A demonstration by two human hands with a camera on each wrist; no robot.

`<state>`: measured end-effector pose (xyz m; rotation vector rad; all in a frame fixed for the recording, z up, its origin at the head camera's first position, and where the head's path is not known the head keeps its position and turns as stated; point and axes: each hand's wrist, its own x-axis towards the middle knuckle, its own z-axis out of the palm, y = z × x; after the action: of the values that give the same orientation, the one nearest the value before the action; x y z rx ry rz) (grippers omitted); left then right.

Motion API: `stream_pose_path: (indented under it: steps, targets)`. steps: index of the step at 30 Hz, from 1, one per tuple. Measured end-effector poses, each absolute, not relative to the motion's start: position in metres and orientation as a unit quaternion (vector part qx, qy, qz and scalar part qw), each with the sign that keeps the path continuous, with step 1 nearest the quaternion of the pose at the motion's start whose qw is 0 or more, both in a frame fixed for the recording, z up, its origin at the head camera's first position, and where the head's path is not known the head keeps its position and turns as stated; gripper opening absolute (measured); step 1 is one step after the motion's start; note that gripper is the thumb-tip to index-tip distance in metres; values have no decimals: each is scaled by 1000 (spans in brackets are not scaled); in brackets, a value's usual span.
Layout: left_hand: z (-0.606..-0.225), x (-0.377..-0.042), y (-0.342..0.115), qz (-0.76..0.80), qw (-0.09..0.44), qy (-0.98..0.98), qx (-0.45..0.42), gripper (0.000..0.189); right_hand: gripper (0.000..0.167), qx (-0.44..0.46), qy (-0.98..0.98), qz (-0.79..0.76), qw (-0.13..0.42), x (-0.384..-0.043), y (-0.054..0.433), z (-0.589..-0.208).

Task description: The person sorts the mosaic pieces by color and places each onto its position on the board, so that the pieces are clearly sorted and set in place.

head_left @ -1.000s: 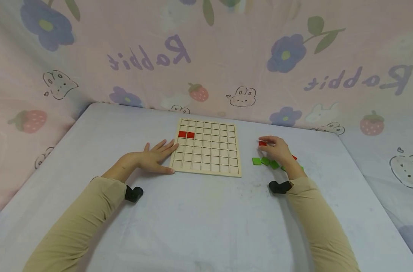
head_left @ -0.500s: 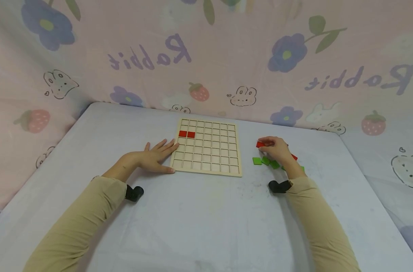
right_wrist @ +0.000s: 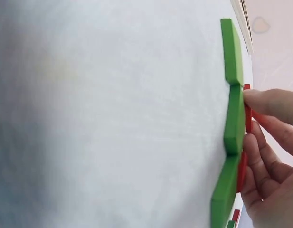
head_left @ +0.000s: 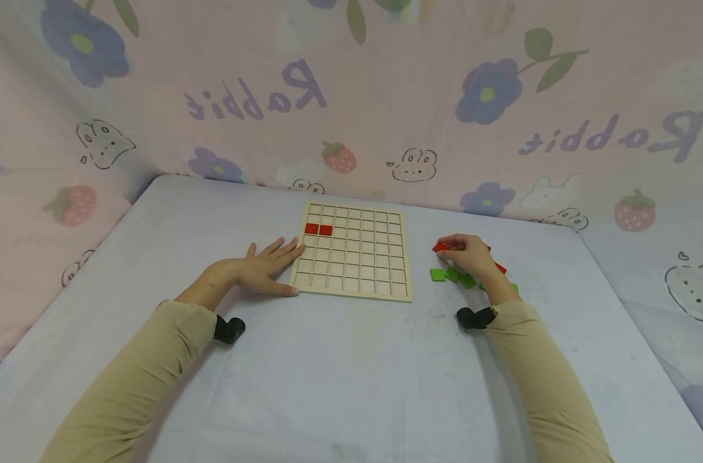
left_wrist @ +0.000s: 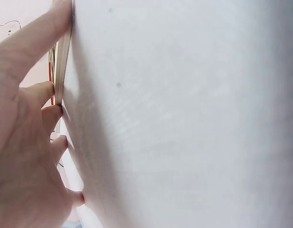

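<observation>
My left hand (head_left: 263,270) lies with spread, straight fingers against the left edge of a pale wooden grid board (head_left: 359,254). In the left wrist view, thumb and fingertips touch the board's side (left_wrist: 63,57). Two red square tiles (head_left: 325,230) sit side by side in the board's second row from the back, at the left. To the right of the board, my right hand (head_left: 471,255) holds a red tile (head_left: 440,247) between thumb and fingers, low over the table. In the right wrist view this tile (right_wrist: 248,124) is partly hidden behind green tiles (right_wrist: 234,121).
Several green tiles (head_left: 437,275) lie in a row just in front of my right hand. More red tiles (head_left: 500,267) show beside that wrist, partly covered by it. A patterned cloth (head_left: 363,103) hangs behind the white table (head_left: 351,379).
The red tile at my right fingertips has shifted slightly left and turned so that a corner points left. The left hand and the board have stayed in place.
</observation>
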<state>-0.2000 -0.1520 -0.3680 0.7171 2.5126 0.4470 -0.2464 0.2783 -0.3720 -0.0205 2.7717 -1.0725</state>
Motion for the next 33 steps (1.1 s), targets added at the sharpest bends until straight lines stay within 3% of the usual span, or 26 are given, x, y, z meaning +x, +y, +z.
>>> stream_pose_path:
  steps: [33]
  targets:
    - [-367,-200,-152,164,241,919,265,94,44,-39,930,-359,70,-254,262,-357]
